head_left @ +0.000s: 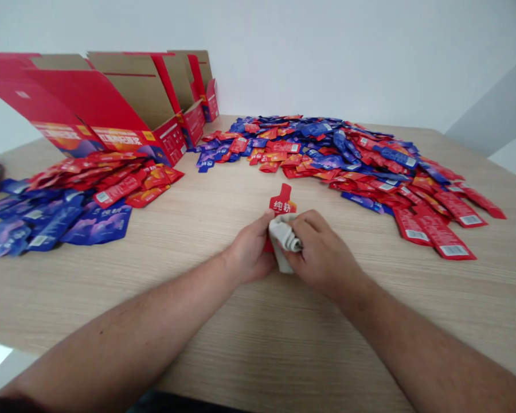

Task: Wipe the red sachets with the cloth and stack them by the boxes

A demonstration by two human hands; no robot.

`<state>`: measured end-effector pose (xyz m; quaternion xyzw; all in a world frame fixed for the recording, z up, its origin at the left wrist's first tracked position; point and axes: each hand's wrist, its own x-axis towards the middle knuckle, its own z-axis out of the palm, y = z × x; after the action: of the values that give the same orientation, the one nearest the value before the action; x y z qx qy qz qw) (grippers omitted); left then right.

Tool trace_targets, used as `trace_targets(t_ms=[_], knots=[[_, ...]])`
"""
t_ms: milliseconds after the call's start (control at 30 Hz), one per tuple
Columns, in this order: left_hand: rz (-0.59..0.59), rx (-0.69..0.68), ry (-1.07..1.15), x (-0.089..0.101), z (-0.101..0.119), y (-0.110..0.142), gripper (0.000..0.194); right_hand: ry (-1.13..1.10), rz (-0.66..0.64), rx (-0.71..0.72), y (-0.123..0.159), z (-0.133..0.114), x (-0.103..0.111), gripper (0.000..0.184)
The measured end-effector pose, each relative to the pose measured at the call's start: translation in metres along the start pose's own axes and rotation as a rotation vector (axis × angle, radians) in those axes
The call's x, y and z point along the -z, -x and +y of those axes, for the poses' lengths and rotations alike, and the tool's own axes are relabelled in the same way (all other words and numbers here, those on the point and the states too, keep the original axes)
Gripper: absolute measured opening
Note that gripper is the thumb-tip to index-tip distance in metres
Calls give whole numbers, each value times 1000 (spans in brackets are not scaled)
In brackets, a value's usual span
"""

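In the head view, at the centre of the frame, the left hand (253, 252) is closed on the edge of a red pouch (284, 196), while the right hand (329, 252), fingers curled tight, holds a folded pale cloth (285, 236) against its front, apparently wiping, though the fingers hide the contact. Another stroke would call for a steady left grip and light pressure. Mixed pouches (313, 149) lie heaped from upper middle to right
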<state>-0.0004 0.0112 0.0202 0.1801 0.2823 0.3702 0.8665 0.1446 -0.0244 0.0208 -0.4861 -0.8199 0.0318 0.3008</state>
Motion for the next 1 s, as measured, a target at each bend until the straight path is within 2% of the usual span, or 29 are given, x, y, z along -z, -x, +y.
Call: trace_targets(t_ms=[67,100,167,267,400,467,567,633,667,767,800,833,933,1000], knots=[[-25,-52,21,0,-1,0,30,5,104,-52,-1,6,2,13],[-40,-61,21,1,-2,-1,28,-2,115,-52,-2,8,4,14],[-69,-29,2,3,-2,-1,29,-33,47,3,-1,9,6,12],[-98,9,-36,6,-3,-2,43,-63,-21,70,1,7,7,9],[-83,-27,-38,6,-2,-4,45,-26,129,-8,-1,2,5,13],[-58,-36,-24,6,0,-3,45,-22,66,15,-1,-2,2,13],[-26,-33,-32,4,5,-1,49,-30,-179,143,0,-7,1,12],[-23,-62,-40,3,6,0,49,-43,-262,186,0,-4,2,10],[-33,-85,-39,2,5,0,48,-42,-233,172,0,-1,4,9],[-71,-120,-28,2,1,-1,47,-7,26,34,-2,6,7,11],[-77,-113,-27,2,0,-1,48,1,74,6,-2,6,7,12],[-77,-102,-25,2,-1,-1,49,-4,64,13,-2,4,7,12],[-72,-107,-12,4,-2,0,55,-47,-97,124,-1,-4,5,13],[-84,-119,-33,4,-5,-1,57,-49,-58,116,-2,-5,5,13]])
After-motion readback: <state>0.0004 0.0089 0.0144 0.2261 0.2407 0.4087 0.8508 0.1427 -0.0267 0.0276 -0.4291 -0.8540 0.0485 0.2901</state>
